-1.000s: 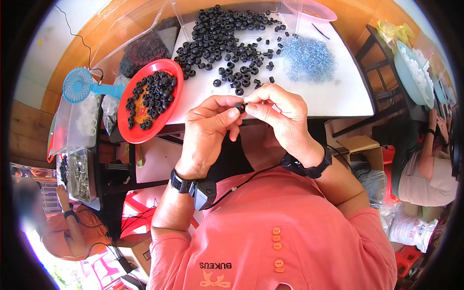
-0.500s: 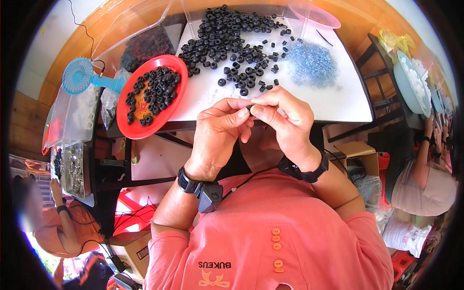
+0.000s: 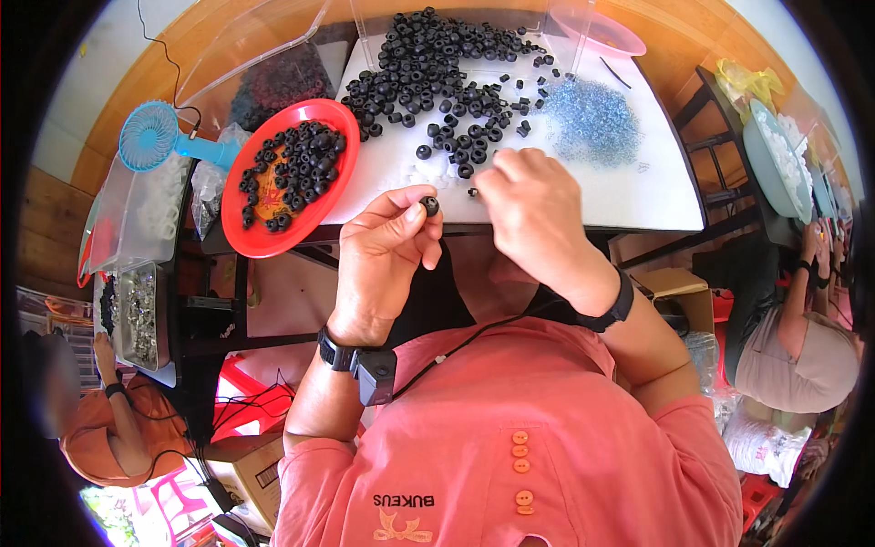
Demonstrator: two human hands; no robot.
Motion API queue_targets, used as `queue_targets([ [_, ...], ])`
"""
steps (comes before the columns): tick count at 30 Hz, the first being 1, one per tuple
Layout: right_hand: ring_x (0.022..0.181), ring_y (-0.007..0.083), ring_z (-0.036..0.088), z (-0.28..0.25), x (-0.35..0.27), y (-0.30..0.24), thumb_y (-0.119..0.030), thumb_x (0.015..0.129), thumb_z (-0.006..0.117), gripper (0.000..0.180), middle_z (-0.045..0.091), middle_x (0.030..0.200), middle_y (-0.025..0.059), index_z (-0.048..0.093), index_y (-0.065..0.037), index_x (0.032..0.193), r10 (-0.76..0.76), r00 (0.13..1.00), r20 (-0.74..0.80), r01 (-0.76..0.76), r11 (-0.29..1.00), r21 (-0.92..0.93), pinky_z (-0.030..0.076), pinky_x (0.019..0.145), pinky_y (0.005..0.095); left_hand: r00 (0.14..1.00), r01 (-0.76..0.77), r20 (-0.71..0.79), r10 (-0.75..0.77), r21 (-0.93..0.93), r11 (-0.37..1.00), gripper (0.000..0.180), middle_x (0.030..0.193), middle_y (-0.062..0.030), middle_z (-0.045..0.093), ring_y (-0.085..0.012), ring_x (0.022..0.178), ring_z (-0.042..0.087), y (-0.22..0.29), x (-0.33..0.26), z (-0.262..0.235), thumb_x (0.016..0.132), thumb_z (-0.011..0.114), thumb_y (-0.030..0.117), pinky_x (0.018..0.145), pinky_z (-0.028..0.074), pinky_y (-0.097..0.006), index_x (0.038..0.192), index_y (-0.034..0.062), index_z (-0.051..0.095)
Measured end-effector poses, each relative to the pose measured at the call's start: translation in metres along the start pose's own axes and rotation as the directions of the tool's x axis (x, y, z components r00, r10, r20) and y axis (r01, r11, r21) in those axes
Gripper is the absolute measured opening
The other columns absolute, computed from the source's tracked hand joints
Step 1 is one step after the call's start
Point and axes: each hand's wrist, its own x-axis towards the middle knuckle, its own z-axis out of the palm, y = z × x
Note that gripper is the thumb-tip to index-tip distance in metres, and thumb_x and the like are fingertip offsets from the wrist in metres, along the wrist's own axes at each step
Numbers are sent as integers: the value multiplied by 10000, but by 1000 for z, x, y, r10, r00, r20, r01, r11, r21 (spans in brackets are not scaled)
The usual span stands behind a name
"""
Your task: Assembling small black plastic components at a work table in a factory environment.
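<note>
Head view: person in salmon shirt, seen from above, both forearms coming up from the near edge to a white tabletop.
Left hand: at near edge of tabletop, left of centre; grip pinched shut on one black ring, thumb + forefinger, ring held up just above the edge. Black watch on wrist.
Right hand: just right of left hand, apart from it, palm down over the near part of the tabletop; fingertips reach toward loose rings + a white patch of small parts. Grip: cannot tell, fingers curl under, hidden. Black band on wrist.
Ring: small, black, round w/ hole, betw. left thumb and forefinger, close to right fingertips but not touching.
Ring pile: many black rings spread over far + mid tabletop, thinning toward the hands.
Red plate: left of tabletop, overhanging its left edge, holds more black rings.
Clear bits: bluish heap, right of pile.
Pink bowl: far right corner.
Blue fan: far left, beside plate.
Bins: clear trays w/ white + metal parts, left.
Other people: one at left near edge, one at right edge, own hands busy, well apart.
</note>
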Motion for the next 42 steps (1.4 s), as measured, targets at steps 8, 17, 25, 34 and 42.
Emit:
queue_targets([
  [8, 840, 252, 567, 8, 5, -7, -120, 762, 632, 58, 584, 855, 76, 657, -67, 763, -99, 990, 99, 108, 991, -85, 447, 734, 383, 997, -62, 45, 62, 10, 998, 295, 990, -106, 620, -190, 844, 577, -5, 3, -6, 955, 631, 129, 595, 453, -281, 1183, -57, 613],
  [17, 813, 280, 560, 9, 7, 12, -74, 749, 648, 75, 575, 819, 80, 630, -67, 822, -191, 981, -18, 191, 969, 156, 440, 722, 398, 999, -52, 16, 52, -28, 998, 245, 953, -121, 653, -205, 815, 623, -2, 8, -1, 953, 629, 96, 636, 507, -308, 1133, -70, 625],
  [25, 743, 226, 633, -11, 1, -23, -8, 839, 701, 89, 619, 855, 88, 651, -24, 911, 27, 999, -19, 4, 477, 879, 483, 656, 289, 985, -172, -53, 167, -122, 977, 202, 973, -140, 670, -235, 877, 644, 0, 36, 43, 954, 616, 90, 782, 526, -346, 1127, -13, 632],
  [34, 775, 107, 643, -14, -13, -29, 25, 818, 731, 182, 699, 860, 58, 644, 12, 976, 295, 891, 344, -413, 214, 885, 514, 705, 270, 964, -250, -98, 249, 0, 968, 236, 995, -110, 641, -241, 939, 630, -6, 31, 51, 988, 578, 127, 844, 528, -363, 1168, -25, 597],
  [42, 686, 236, 604, -14, -22, -36, 33, 810, 726, 154, 578, 795, 105, 598, 1, 889, 260, 962, 79, -202, 488, 849, 472, 617, 331, 978, -195, -89, 186, -99, 976, 221, 956, -104, 658, -196, 871, 625, -16, 29, 41, 979, 588, 66, 803, 515, -328, 1158, -56, 633],
])
